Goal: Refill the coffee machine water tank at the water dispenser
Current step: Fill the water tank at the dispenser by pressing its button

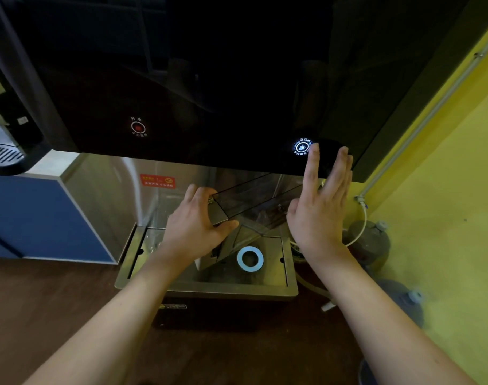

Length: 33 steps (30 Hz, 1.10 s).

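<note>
The clear, smoke-tinted water tank [253, 207] is tilted under the black front panel of the water dispenser [209, 79], above the steel drip tray [288, 262]. My left hand [198, 226] grips the tank's left end. My right hand [320, 207] is flat with fingers spread; its index fingertip rests beside the lit white cup button [302, 147] on the panel. A red hot-water button [138, 127] glows further left. I cannot tell whether water is flowing.
A white ring [250, 258] lies in the drip tray. A blue cabinet [43, 215] stands to the left and a coffee machine [7, 151] sits on it. Large water bottles [373, 243] and a hose stand by the yellow wall [445, 218] at right.
</note>
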Tool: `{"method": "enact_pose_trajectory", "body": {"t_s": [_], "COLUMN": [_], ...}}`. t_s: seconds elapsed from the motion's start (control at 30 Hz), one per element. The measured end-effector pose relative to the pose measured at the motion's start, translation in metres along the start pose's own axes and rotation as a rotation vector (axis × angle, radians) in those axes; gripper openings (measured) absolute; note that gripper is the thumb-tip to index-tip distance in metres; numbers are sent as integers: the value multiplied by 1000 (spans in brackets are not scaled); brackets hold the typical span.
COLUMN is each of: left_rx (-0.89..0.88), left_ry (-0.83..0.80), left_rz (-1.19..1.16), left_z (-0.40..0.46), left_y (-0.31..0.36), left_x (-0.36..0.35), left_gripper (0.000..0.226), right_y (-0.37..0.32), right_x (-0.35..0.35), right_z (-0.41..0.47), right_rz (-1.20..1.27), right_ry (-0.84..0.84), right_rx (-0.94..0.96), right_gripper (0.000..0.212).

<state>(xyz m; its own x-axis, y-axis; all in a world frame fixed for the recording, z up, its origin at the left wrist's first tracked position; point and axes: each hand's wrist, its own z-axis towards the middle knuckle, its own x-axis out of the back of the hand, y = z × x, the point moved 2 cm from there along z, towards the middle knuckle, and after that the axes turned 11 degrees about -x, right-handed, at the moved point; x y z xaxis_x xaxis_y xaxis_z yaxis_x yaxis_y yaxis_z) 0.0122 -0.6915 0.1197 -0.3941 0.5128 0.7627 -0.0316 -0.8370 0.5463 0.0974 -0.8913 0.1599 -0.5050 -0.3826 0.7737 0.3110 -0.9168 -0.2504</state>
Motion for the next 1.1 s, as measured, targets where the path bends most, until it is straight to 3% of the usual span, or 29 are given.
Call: {"method": "enact_pose_trajectory", "body": {"t_s": [0.33, 0.5, 0.6, 0.77, 0.97, 1.1], "left_rx": [-4, -28, -42, -34, -63, -37], "left_ry": [-5, -7, -29, -67, -85, -73], "left_rz": [-7, -18, -29, 9, 9, -38], "left_z": [-2, -8, -16, -33, -60, -83], "left_y": [2, -3, -7, -20, -45, -77], "left_x": [1, 2, 7, 20, 54, 92], "left_gripper": [77, 76, 76, 80, 75, 74], "right_y": [-1, 7, 5, -11, -63, -124], "right_x": [7, 6, -4, -22, -29, -18], "right_z": [1, -15, -27, -35, -31, -44], "right_rz": [-52, 101, 179, 91, -58, -50], "right_ry": [-9, 58, -146, -521, -740, -863], "right_rx": [-31, 138, 350, 510, 626, 606], "right_gripper": [90, 56, 45, 68, 80, 79]}}
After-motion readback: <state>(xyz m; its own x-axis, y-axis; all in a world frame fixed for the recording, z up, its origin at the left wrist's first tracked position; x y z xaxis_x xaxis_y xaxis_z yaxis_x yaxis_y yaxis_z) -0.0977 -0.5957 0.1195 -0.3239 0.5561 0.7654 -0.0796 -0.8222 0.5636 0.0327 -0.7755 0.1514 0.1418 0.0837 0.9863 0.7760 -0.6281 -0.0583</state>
